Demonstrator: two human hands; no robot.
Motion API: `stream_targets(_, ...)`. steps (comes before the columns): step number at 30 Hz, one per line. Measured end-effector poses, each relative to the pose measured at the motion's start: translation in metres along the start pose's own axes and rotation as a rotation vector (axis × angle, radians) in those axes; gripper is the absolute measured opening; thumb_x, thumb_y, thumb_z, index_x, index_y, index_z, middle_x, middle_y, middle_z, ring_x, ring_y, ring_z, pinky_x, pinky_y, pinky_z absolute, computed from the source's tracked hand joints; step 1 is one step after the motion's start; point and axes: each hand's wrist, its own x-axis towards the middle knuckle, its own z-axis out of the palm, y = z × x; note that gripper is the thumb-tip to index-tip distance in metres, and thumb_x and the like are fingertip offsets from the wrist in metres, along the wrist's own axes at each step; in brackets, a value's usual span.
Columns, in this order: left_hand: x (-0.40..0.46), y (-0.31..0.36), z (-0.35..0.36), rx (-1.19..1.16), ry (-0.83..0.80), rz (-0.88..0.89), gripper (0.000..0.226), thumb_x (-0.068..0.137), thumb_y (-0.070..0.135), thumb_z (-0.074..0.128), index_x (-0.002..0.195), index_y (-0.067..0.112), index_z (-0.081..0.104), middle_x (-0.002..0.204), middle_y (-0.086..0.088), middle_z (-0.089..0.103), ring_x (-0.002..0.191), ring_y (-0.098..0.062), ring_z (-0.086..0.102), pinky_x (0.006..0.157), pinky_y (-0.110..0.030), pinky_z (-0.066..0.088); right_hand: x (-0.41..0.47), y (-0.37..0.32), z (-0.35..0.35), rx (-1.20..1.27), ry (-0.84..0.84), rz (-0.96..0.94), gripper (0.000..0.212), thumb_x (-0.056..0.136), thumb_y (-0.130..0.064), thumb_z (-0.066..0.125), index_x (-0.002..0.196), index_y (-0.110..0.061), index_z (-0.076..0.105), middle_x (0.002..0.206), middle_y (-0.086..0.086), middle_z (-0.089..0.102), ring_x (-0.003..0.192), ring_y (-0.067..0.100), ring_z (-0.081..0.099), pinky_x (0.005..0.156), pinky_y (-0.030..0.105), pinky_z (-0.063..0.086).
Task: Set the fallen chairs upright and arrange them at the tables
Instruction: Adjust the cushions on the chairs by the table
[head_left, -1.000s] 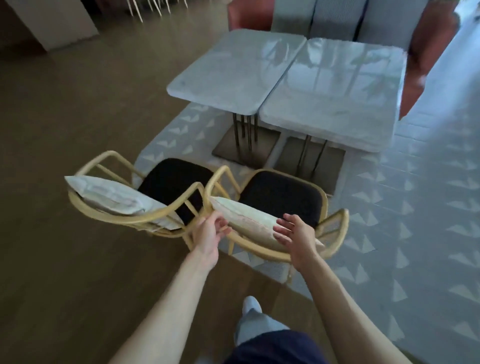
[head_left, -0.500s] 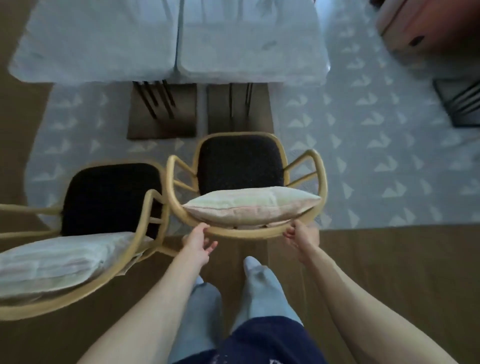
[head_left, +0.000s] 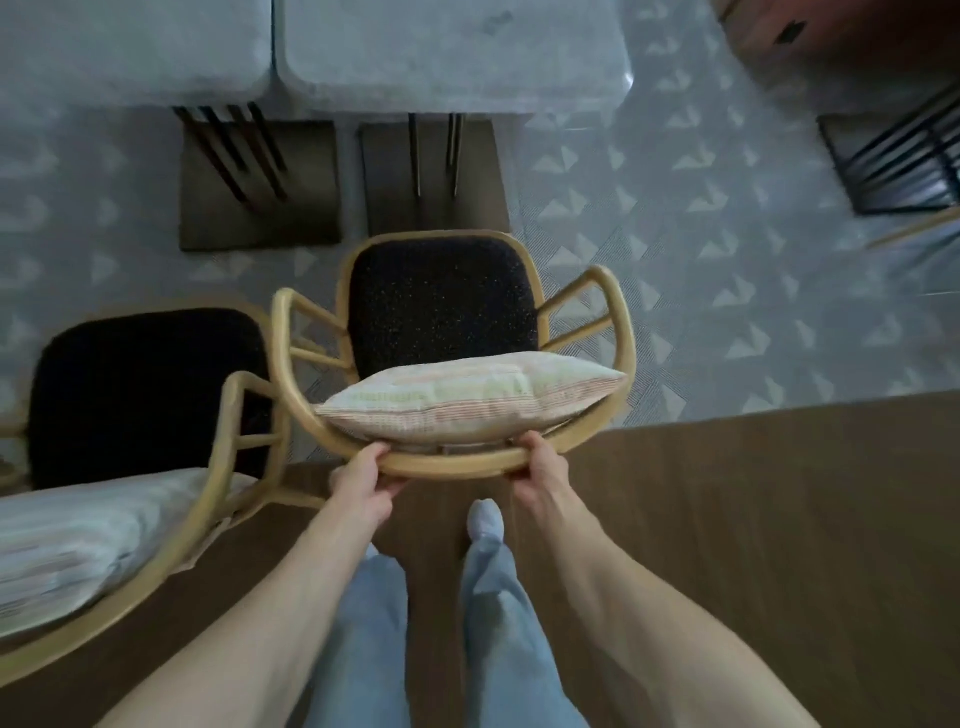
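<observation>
Chair (head_left: 441, 306) stands upright on patterned rug (head_left: 701, 249), facing the right table (head_left: 447, 52); pillow (head_left: 467, 400) leans against its backrest. Left hand (head_left: 363, 480) and right hand (head_left: 540, 475) both grip the curved back rail, fingers curled round it. Second chair (head_left: 145, 384), also upright with its own pillow, stands just beside, before the left table (head_left: 130, 47).

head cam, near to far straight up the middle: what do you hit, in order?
Sock foot → both hands, left hand and right hand, gripping the chair's back rail → striped cushion → black seat → table base → marble table top.
</observation>
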Motion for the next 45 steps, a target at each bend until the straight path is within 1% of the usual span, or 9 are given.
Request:
stream_targets(5,-0.002,0.007,0.004,-0.055,-0.016,-0.044,0.043,0.092,-0.004,0.062,0.133,0.005,0.052,0.132,-0.022,0.061,0.102,-0.033,0.061,0.083,-0.054,0.051,0.005,-0.005,0.008,0.131,-0.005,0.029,0.036,0.090,0.015,0.050,0.121,0.000,0.053,0.113,0.020,0.060,0.102,0.033,0.058,0.109,0.054,0.046)
stream_targets(9,0.005,0.023,0.021,-0.070,-0.070,-0.014,0.023,0.092,-0.005,0.061,0.111,0.007,0.057,0.130,-0.023,0.062,0.104,-0.034,0.062,0.091,-0.058,0.050,0.011,-0.019,0.026,0.168,-0.051,0.015,0.040,0.089,0.017,0.051,0.127,0.003,0.053,0.118,0.022,0.060,0.107,0.035,0.058,0.110,0.055,0.046)
stream_targets(13,0.015,0.046,0.046,-0.048,-0.098,0.045,0.023,0.091,-0.007,0.061,0.111,0.005,0.058,0.121,-0.020,0.064,0.110,-0.033,0.061,0.079,-0.056,0.053,0.023,-0.038,0.054,0.195,-0.067,-0.009,0.040,0.088,0.017,0.052,0.123,-0.004,0.050,0.119,0.020,0.060,0.106,0.033,0.060,0.107,0.053,0.049)
stream_targets(16,0.021,0.061,0.063,-0.057,-0.112,0.061,0.017,0.090,-0.008,0.062,0.100,0.005,0.058,0.114,-0.020,0.065,0.116,-0.035,0.061,0.090,-0.062,0.053,0.032,-0.052,0.072,0.224,-0.050,-0.029,0.042,0.088,0.018,0.051,0.126,-0.001,0.051,0.123,0.020,0.061,0.094,0.031,0.064,0.097,0.047,0.054)
stream_targets(23,0.024,0.082,0.090,-0.047,-0.147,0.109,0.023,0.090,-0.008,0.063,0.111,0.001,0.056,0.128,-0.022,0.063,0.119,-0.036,0.062,0.097,-0.064,0.049,0.036,-0.075,0.098,0.209,-0.067,-0.035,0.056,0.087,0.016,0.054,0.139,-0.002,0.043,0.132,0.022,0.060,0.118,0.036,0.063,0.099,0.049,0.055)
stream_targets(27,0.025,0.087,0.102,-0.043,-0.161,0.119,0.042,0.090,-0.007,0.064,0.130,-0.003,0.053,0.126,-0.024,0.063,0.113,-0.037,0.063,0.093,-0.063,0.052,0.041,-0.088,0.103,0.174,-0.088,-0.056,0.054,0.088,0.015,0.054,0.138,0.000,0.041,0.133,0.024,0.060,0.120,0.038,0.063,0.102,0.050,0.054)
stream_targets(34,0.023,0.086,0.108,-0.026,-0.172,0.125,0.040,0.090,-0.006,0.066,0.128,-0.003,0.053,0.113,-0.022,0.066,0.092,-0.032,0.066,0.089,-0.060,0.055,0.044,-0.097,0.103,0.142,-0.120,-0.044,0.049,0.087,0.015,0.054,0.133,0.001,0.047,0.129,0.023,0.062,0.115,0.037,0.065,0.100,0.049,0.055)
stream_targets(39,0.023,0.085,0.111,-0.009,-0.157,0.139,0.043,0.089,-0.008,0.065,0.129,-0.005,0.052,0.111,-0.023,0.066,0.094,-0.034,0.065,0.082,-0.060,0.056,0.048,-0.101,0.102,0.117,-0.118,-0.029,0.052,0.086,0.016,0.053,0.135,0.001,0.046,0.130,0.024,0.062,0.109,0.036,0.066,0.093,0.049,0.058)
stream_targets(45,0.026,0.080,0.113,-0.018,-0.145,0.142,0.045,0.088,-0.007,0.067,0.130,-0.005,0.051,0.116,-0.025,0.065,0.087,-0.034,0.067,0.081,-0.063,0.056,0.053,-0.107,0.095,0.112,-0.164,-0.028,0.023,0.088,0.016,0.053,0.101,-0.002,0.049,0.127,0.025,0.062,0.105,0.037,0.067,0.102,0.052,0.053)
